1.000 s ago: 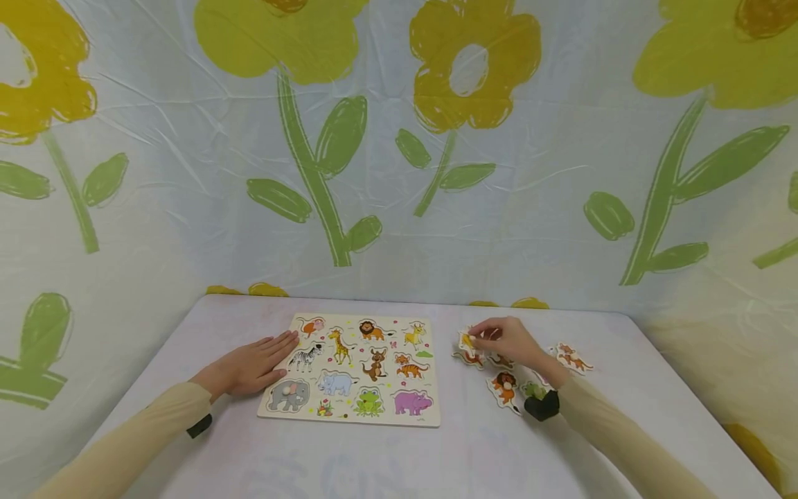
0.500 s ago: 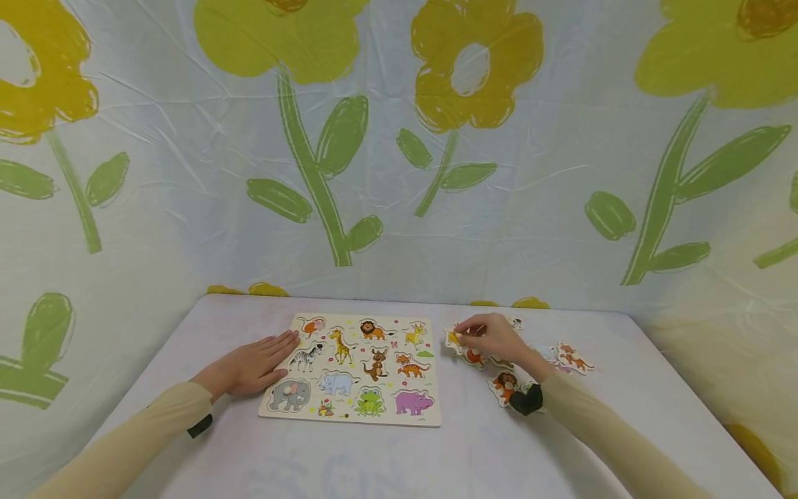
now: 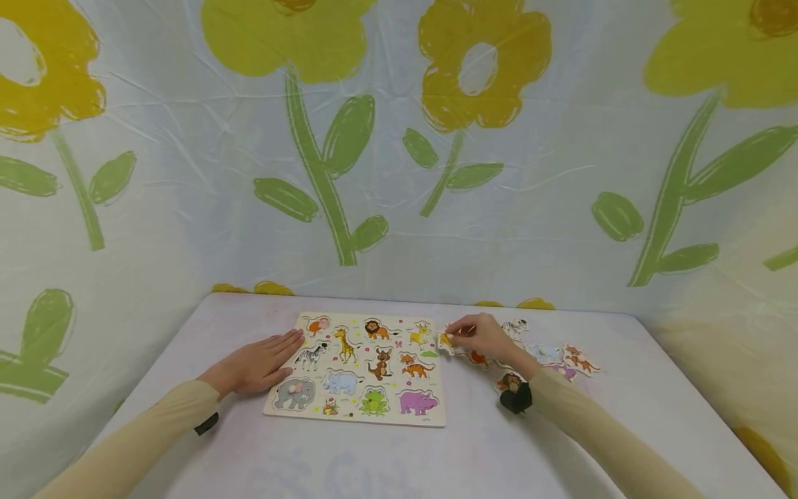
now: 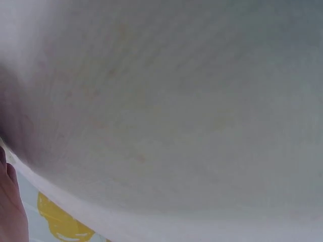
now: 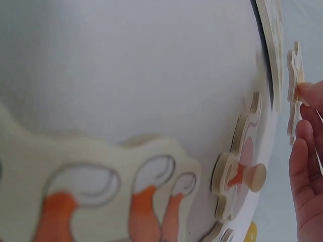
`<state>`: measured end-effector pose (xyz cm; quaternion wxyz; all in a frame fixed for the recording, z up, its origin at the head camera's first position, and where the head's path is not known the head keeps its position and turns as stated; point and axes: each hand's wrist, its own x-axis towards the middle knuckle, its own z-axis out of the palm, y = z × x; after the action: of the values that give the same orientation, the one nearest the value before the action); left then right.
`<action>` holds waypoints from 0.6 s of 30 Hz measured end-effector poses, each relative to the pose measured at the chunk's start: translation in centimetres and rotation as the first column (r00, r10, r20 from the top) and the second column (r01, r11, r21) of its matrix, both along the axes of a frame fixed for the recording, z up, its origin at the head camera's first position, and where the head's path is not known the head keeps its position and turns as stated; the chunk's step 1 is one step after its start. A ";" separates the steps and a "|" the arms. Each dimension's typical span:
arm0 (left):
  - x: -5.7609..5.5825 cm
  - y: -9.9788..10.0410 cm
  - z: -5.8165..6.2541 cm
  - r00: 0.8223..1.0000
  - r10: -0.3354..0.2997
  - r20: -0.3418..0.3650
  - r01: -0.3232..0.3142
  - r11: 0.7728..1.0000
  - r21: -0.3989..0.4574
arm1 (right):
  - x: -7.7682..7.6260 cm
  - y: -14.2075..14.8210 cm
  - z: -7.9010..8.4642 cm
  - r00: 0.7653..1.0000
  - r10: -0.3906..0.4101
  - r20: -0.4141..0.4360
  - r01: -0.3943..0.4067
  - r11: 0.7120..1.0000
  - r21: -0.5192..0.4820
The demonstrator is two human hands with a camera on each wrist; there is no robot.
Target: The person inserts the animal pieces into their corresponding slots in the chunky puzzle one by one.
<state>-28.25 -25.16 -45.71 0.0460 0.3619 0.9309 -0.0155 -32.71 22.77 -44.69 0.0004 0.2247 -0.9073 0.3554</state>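
Yellow animal puzzle piece (image 3: 445, 344), pinched in my right hand (image 3: 489, 337) beside the puzzle board (image 3: 394, 382), could snag there if carried low, while my left hand (image 3: 258, 362) lies straight-fingered at its left edge.

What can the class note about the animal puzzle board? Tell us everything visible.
The puzzle board is a pale rectangle, apparently wooden, lying flat on the table. Colourful animal pictures fill its outlined shapes. The elephant piece, its knob facing up, is set in at the near left corner. The left hand rests on its left edge.
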 end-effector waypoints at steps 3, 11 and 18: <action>0.0 0.1 -0.2 1.000 0.010 0.000 -0.010 1.000 -0.003 | -0.1 -0.2 -0.1 1.000 0.009 -0.002 -0.009 1.000 0.006; 0.0 -0.1 -0.7 1.000 -0.003 -0.027 0.003 1.000 0.023 | -0.4 -1.3 0.0 1.000 0.000 -0.027 0.001 1.000 0.013; -0.1 0.0 -0.4 1.000 -0.003 -0.014 0.004 1.000 0.017 | -0.8 -2.5 -0.3 0.996 0.026 -0.082 -0.026 1.000 0.007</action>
<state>-28.38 -25.20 -46.15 0.0363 0.3638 0.9307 -0.0101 -33.55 20.22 -45.01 0.0322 0.2508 -0.9046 0.3432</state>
